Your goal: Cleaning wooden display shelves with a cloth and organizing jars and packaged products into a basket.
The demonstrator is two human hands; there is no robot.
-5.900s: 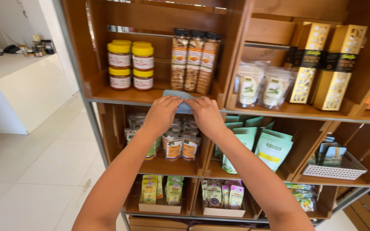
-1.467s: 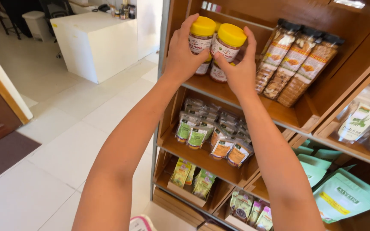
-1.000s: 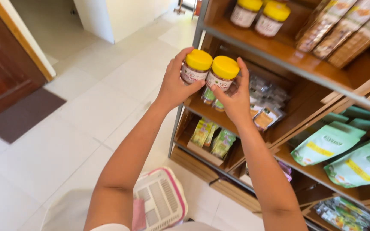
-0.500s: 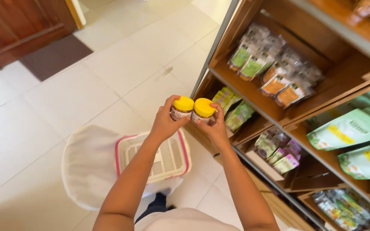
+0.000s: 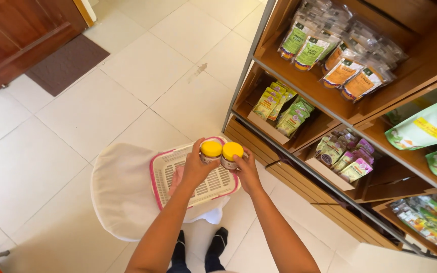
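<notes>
Left hand (image 5: 194, 169) grips one yellow-lidded jar (image 5: 211, 151); right hand (image 5: 248, 172) its twin (image 5: 231, 154) | over the basket (image 5: 178, 164); best lowered upright, gently

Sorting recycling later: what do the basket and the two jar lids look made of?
Basket: likely plastic, a matte white moulded lattice with a pink rim. Jar lids: smooth, evenly yellow with a slight sheen, probably plastic, though painted metal cannot be ruled out.
</notes>
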